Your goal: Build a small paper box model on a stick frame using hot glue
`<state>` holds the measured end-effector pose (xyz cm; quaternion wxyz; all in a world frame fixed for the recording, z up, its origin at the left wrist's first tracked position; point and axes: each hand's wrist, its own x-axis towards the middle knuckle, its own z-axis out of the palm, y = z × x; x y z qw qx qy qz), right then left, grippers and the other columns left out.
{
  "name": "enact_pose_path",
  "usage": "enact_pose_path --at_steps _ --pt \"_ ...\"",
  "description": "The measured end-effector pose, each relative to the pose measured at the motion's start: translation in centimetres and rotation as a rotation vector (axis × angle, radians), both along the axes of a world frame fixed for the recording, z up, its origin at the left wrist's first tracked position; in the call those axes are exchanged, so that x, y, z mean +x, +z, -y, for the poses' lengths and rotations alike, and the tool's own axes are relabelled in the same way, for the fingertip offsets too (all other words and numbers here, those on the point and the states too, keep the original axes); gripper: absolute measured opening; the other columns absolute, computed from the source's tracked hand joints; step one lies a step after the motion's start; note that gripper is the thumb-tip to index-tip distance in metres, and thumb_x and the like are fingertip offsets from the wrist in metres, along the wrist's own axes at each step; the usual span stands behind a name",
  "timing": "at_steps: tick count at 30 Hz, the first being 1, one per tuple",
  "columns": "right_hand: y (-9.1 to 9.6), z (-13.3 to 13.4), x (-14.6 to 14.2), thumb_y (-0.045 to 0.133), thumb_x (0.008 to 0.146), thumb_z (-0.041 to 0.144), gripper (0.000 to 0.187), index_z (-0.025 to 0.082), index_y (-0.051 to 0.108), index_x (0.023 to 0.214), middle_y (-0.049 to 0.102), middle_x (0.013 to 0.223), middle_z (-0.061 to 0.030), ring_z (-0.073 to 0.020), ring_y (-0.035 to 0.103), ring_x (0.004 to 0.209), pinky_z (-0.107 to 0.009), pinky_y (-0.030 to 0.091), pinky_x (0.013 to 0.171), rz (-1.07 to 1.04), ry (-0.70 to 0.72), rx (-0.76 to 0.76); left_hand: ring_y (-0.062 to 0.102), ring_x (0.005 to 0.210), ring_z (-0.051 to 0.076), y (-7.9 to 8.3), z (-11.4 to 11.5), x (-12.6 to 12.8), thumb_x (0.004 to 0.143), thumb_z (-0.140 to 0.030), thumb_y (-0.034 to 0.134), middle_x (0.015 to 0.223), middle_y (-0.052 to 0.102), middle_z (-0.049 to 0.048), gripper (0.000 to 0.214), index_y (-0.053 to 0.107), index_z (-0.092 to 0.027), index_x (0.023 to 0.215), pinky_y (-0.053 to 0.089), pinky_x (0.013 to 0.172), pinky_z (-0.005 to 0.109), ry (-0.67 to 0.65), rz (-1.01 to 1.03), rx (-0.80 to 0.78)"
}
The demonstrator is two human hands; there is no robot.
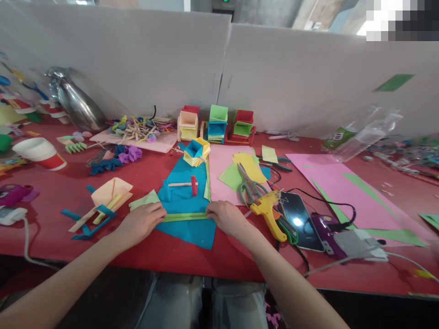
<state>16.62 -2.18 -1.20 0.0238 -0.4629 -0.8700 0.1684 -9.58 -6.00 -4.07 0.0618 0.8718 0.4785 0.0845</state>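
A folded yellow-green paper strip (187,217) stretches sideways between my hands over a sheet of blue paper (192,235). My left hand (146,219) pinches its left end, beside a pale green paper piece (147,200). At the right end, the fingers of my right hand (228,217) are closed on the same strip. Just beyond it, a small stick piece with a red paper end (194,186) rests on the blue paper. A blue and yellow folded paper form (196,152) stands farther back.
Scissors (249,185), a yellow glue gun (269,212) and a phone (302,221) lie right of my hands. A peach paper cart-like piece (109,194) sits left. Paper boxes (217,121) line the back wall. A paper cup (41,153) and metal jug (75,100) stand left.
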Motion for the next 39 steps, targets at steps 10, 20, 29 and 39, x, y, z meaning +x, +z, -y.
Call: enact_pose_path --at_steps 10,20,29,39 --pt "-0.2 -0.5 -0.1 0.055 0.078 0.014 0.011 0.017 0.064 0.073 0.063 0.08 -0.0042 -0.0158 0.054 0.08 -0.024 0.036 0.069 -0.028 -0.04 -0.01 0.052 0.078 0.017 -0.1 0.1 -0.4 0.089 -0.029 0.035 0.081 0.058 0.0038 0.027 0.058 -0.019 0.079 0.04 0.072 0.029 -0.046 0.021 0.078" --pt "-1.5 0.8 0.1 0.044 0.086 0.012 0.016 0.016 0.059 0.086 0.059 0.088 -0.0061 -0.016 0.05 0.083 -0.024 0.037 0.068 0.033 0.048 0.153 0.053 0.076 0.017 0.7 -0.3 0.7 0.088 -0.024 0.037 0.077 0.056 0.0029 0.026 0.058 -0.018 0.075 0.039 0.065 0.027 0.074 -0.037 -0.002" --pt "-2.2 1.3 0.6 0.04 0.089 0.019 0.02 0.017 0.06 0.087 0.059 0.087 -0.0065 -0.0172 0.05 0.081 -0.026 0.037 0.066 0.093 0.091 0.276 0.052 0.078 0.017 -0.1 -0.2 0.5 0.088 -0.023 0.037 0.082 0.057 0.0037 0.023 0.058 -0.019 0.082 0.04 0.068 0.027 0.03 -0.053 0.104" --pt "-2.4 1.3 -0.2 0.04 0.086 0.015 0.017 0.013 0.058 0.083 0.059 0.085 -0.0098 -0.0214 0.052 0.08 -0.03 0.038 0.065 0.131 0.128 0.393 0.054 0.079 0.018 -0.6 -0.2 0.6 0.089 -0.024 0.036 0.082 0.06 0.0062 0.027 0.06 -0.017 0.078 0.042 0.071 0.03 -0.034 -0.053 0.224"
